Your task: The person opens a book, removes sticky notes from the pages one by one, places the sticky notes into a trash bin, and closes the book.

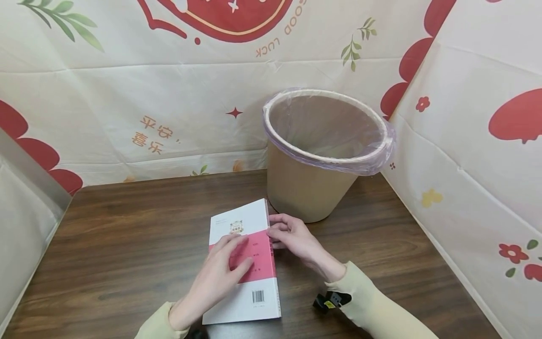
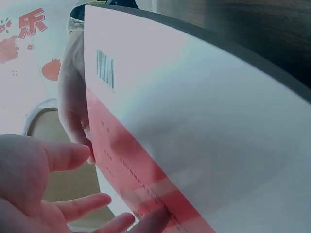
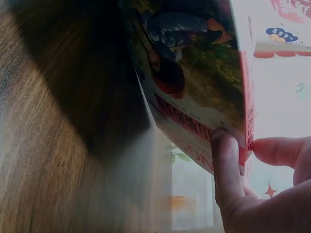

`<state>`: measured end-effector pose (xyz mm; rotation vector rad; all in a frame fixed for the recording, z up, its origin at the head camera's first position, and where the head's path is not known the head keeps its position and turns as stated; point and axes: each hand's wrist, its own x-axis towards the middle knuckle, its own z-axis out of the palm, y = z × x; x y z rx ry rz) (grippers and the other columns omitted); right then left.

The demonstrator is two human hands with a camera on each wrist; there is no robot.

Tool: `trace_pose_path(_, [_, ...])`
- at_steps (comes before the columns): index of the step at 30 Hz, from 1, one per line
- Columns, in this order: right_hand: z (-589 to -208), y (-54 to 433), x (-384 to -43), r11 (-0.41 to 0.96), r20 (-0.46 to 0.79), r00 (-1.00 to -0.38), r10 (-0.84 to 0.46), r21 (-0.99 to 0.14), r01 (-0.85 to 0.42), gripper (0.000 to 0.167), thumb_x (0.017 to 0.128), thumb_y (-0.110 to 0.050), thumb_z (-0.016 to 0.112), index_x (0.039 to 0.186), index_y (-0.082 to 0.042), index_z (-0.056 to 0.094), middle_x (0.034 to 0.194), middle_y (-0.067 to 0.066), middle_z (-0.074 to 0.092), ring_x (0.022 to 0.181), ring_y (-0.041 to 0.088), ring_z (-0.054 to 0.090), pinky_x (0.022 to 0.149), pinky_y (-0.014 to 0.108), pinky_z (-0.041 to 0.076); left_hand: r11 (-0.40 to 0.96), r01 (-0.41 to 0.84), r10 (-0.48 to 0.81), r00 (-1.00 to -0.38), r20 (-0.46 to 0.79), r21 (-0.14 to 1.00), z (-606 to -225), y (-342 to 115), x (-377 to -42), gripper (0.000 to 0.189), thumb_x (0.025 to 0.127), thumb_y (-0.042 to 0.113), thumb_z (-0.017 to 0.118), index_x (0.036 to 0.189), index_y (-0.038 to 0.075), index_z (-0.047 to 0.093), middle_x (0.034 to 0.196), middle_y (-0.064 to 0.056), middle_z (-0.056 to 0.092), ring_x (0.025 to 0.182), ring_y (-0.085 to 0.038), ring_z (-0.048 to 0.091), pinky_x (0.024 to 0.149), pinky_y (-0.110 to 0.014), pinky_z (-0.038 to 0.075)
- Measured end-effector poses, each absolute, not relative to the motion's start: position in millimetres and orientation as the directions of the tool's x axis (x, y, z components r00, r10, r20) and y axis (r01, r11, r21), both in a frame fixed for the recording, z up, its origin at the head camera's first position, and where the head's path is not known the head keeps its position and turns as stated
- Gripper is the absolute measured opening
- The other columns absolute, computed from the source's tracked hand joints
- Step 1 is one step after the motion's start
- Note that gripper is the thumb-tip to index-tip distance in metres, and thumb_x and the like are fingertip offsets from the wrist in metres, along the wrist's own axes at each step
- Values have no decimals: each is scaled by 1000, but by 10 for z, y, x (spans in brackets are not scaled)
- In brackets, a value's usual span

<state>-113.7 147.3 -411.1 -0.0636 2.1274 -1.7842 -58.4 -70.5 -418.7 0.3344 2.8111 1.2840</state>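
Note:
A paperback book [image 1: 259, 247] with a white and pink back cover and a barcode is tilted over the brown table, its spine edge raised on the right. My right hand [image 1: 299, 239] pinches that edge, thumb on the spine and fingers under the front cover, as the right wrist view shows. The picture on the front cover [image 3: 194, 63] faces down toward the wood. Over the pink band, my left hand [image 1: 213, 273] lies with fingers spread and relaxed. In the left wrist view, a fingertip of the left hand [image 2: 24, 184] meets the back cover.
Behind the right hand stands a beige trash bin [image 1: 311, 193], lined with a thin purple bag [image 1: 378, 160]. The dark wooden table [image 1: 114, 249] runs up to a printed white cloth [image 1: 203, 113] at the back and right. A small black device [image 1: 331, 301] sits at the right cuff.

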Motion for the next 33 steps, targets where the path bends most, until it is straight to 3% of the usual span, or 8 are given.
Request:
trace_pose_path(7, [-4051,1387,-1120,147,-152,-938,-313,-983,110,45,105,-7,55,146,10,50,120,33,69,90,7,73,88,30,64,610,126,196,-981,5,783,-4118,-711,-626,54,93,35,79,142,17,65,146,-5,62,135,-29,58,111,-54,49])
trace_pose_path(11, [-3996,1318,-1107,141,-111,-937,-330,-988,67,45,105,-5,56,147,9,50,119,32,68,91,5,72,90,34,64,585,80,193,-980,-43,807,-4049,-746,-664,57,95,41,76,144,17,63,144,-2,63,134,-25,60,112,-52,49])
trace_pose_path(18, [-3957,1248,-1100,148,-64,-930,-362,-989,11,47,101,1,57,148,8,51,121,33,66,93,4,71,91,34,64,577,49,204,-975,-85,815,-3955,-792,-706,57,96,40,75,145,14,61,140,-5,64,126,-22,63,110,-49,51])
trace_pose_path(24, [-3931,1186,-1118,226,19,-930,-367,-968,-109,49,98,-3,66,145,6,55,117,30,71,97,22,76,84,16,57,580,30,200,-974,-107,814,-3890,-819,-735,62,96,46,73,147,13,57,139,-8,64,125,-24,64,105,-48,52])
trace_pose_path(28, [-3917,1134,-1124,222,55,-931,-361,-964,-143,49,97,-4,68,143,6,57,114,30,72,99,36,77,84,16,57,561,3,216,-966,-143,828,-3857,-838,-749,71,92,48,77,150,13,52,138,-9,62,119,-21,67,96,-40,55])
trace_pose_path(33, [-3899,1084,-1132,231,70,-931,-359,-960,-161,48,97,-5,69,143,5,58,113,29,73,97,35,77,85,16,56,488,-18,238,-959,-152,872,-3840,-866,-767,72,89,35,82,150,11,51,138,-13,61,115,-21,72,96,-39,58])
